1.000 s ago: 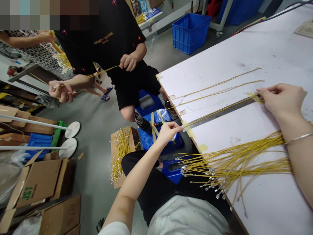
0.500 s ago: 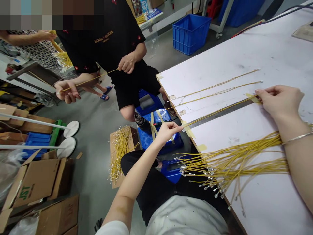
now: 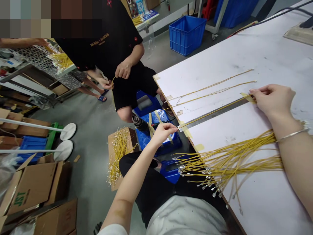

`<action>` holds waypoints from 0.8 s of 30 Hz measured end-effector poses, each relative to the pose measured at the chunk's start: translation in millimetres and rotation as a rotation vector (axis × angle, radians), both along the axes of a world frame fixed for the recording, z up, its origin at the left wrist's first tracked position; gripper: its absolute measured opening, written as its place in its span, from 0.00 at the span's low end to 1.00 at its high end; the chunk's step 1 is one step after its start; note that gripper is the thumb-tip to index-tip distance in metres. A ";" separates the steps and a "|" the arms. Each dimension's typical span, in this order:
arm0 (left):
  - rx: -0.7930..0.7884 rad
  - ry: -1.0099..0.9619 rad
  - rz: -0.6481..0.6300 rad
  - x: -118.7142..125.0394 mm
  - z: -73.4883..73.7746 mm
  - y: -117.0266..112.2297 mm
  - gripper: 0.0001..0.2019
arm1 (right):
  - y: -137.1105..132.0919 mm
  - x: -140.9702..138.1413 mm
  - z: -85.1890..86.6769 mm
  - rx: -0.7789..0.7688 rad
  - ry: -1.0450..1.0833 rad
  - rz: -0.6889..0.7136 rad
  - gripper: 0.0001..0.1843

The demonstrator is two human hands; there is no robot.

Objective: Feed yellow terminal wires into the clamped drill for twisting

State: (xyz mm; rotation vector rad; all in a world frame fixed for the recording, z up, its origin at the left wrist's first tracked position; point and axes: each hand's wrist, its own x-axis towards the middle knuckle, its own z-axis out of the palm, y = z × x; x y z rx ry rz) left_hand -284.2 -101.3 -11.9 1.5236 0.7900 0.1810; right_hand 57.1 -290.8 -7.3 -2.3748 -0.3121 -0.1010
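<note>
A yellow wire [image 3: 215, 108] runs taut between my hands, along a metal ruler [image 3: 220, 111] taped to the white table. My left hand [image 3: 164, 132] pinches one wire end just past the table edge, by the ruler's near end. At the other end, beside a strip of yellow tape, my right hand [image 3: 271, 98] is closed on the same wire. Two thin yellow wires [image 3: 212, 94] lie on the table beyond the ruler. Close to my right forearm, a bundle of yellow wires [image 3: 244, 151] with metal terminals hangs partly over the edge.
Facing me, a co-worker's hands [image 3: 123, 69] hold another yellow wire. A blue stool [image 3: 144, 138] carries a dark heat-gun-like tool [image 3: 139, 123]. More wires [image 3: 119, 153] rest on cardboard beside my knee. Cardboard boxes [image 3: 36, 182] stand left; a blue crate [image 3: 187, 36] sits on the floor behind.
The co-worker's hands have come together, and the wire stretched between them now bends and hangs down. My hands keep their hold on the wire along the ruler; the view has shifted slightly.
</note>
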 end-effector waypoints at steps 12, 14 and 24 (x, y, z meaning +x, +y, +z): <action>0.045 0.009 0.002 3.0 1.9 -0.4 0.10 | -0.5 8.5 -9.7 -0.111 -0.139 0.067 0.08; 0.059 0.012 -0.001 2.6 1.4 -0.3 0.11 | -0.7 8.8 -10.5 -0.126 -0.152 0.080 0.08; 0.090 -0.030 -0.006 0.2 -2.9 -0.6 0.12 | 0.7 6.2 -7.9 -0.196 -0.154 0.079 0.08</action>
